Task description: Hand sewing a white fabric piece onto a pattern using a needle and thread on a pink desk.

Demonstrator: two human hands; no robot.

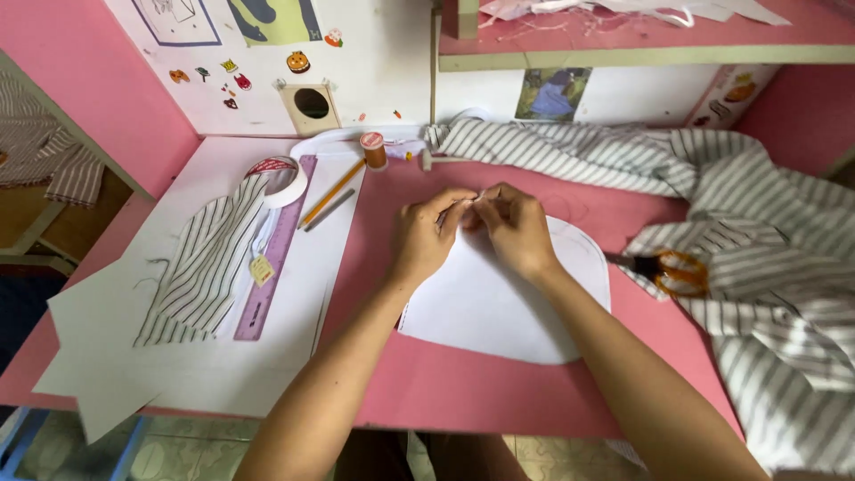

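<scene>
Piece: our left hand (426, 239) and right hand (512, 227) pinch shut on the white curved paper pattern piece (499, 303), top edge, lying on the pink table (463, 392).
Handling: we judge it light, floppy, easily creased; hold edges.

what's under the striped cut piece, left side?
The striped cut piece lies on white pattern paper, overlapping a purple ruler at its right edge. Anything directly beneath it is covered.

Pink tabletop (499, 401) spreads under grip. White wall panel (383, 53) with stickers stands beyond, up-left of grip. Pink shelf (641, 40) overhangs farther back-right. Pink side wall (80, 71) far left. Tiled floor (178, 454) below near edge.
</scene>
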